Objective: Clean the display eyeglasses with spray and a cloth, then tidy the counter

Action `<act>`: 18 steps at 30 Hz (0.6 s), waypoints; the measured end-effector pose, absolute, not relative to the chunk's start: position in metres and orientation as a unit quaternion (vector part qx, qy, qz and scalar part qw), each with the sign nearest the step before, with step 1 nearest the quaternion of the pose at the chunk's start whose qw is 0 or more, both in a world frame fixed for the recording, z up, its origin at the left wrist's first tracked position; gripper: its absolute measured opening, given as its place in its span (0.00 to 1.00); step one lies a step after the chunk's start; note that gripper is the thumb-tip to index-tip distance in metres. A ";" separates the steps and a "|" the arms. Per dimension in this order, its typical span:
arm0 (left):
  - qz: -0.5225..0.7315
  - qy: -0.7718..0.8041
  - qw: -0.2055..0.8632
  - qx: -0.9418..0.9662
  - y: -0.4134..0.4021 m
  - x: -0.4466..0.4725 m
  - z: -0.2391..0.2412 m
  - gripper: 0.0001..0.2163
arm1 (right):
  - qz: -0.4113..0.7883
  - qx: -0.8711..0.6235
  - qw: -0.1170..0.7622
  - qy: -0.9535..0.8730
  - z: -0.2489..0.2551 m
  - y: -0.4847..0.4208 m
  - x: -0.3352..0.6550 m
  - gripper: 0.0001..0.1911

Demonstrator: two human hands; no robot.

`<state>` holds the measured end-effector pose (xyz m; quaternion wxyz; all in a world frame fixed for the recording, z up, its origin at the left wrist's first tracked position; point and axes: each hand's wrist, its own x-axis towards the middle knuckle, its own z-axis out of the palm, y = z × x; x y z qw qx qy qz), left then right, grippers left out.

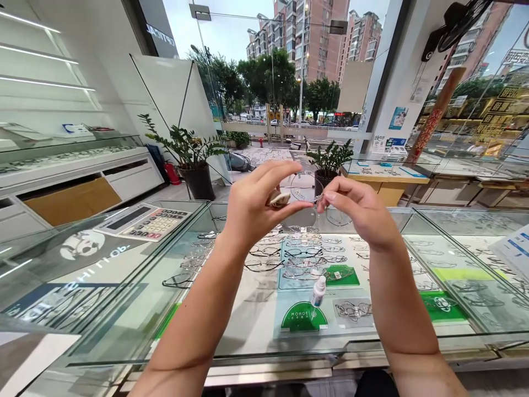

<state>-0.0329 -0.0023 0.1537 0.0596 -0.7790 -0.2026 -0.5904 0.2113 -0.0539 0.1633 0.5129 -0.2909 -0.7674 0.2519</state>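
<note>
A pair of thin-rimmed eyeglasses (pixel 303 187) with clear lenses is raised above the glass counter, between my two hands. My left hand (pixel 254 196) has thumb and forefinger around one lens, the thumb beneath and the finger above. Tucked in that palm is a small pale beige item (pixel 279 199), perhaps a folded cloth; its kind is not clear. My right hand (pixel 359 212) pinches the frame near the bridge, its fingertips close to my left thumb. Below, a small white bottle (pixel 318 291) stands upright on the counter top.
The glass display counter (pixel 248 353) holds rows of eyeglasses (pixel 303 252) under its top. A large calculator (pixel 142 221) lies at the left. Printed paper (pixel 514 248) sits at the right edge. Potted plants (pixel 198 182) stand beyond the counter, before the glass doors.
</note>
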 end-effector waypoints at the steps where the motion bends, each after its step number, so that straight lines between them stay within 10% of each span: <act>1: -0.599 -0.211 0.075 -0.769 -0.006 -0.034 0.154 0.29 | 0.216 -0.300 0.528 -0.764 0.162 -0.057 0.211 0.14; 8: -0.693 -0.228 0.116 -0.675 -0.017 -0.039 0.156 0.24 | -0.038 -0.343 0.619 -0.705 0.156 -0.070 0.209 0.30; 18: -0.697 -0.242 0.117 -0.665 -0.020 -0.029 0.153 0.24 | -0.093 -0.367 0.622 -0.686 0.158 -0.075 0.200 0.20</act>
